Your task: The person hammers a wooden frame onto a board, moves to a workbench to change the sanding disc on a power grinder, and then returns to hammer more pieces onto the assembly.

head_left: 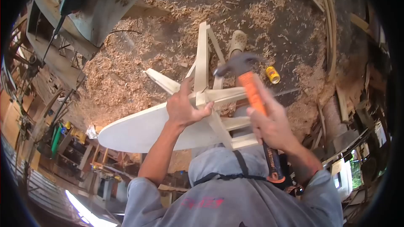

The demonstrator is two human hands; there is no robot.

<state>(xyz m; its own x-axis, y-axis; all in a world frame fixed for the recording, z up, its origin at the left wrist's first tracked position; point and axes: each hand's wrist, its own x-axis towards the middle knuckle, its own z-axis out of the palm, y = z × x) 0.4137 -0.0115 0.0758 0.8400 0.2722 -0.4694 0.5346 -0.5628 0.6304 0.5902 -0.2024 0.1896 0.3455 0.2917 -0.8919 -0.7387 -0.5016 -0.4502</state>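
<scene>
My right hand [274, 125] is wrapped around a claw hammer [252, 94] with an orange and black handle. Its dark head, slightly blurred, is raised over a pale wooden frame [201, 65] of joined bars that looks like a piece of furniture. My left hand [181, 107] grips the frame beside a joint, thumb stretched across the wood and index finger pointing away from me. Under my left wrist lies a long grey-white panel [139, 131] with a rounded end and a pale wooden edge, against the frame. The undersides of my left fingers are hidden.
Wood shavings [122, 67] cover much of the dark floor. A yellow can [272, 75] lies right of the hammer head, near a beige clog [238, 42] on a foot. A machine [75, 29] stands at upper left. Long wooden strips [330, 29] lie at right.
</scene>
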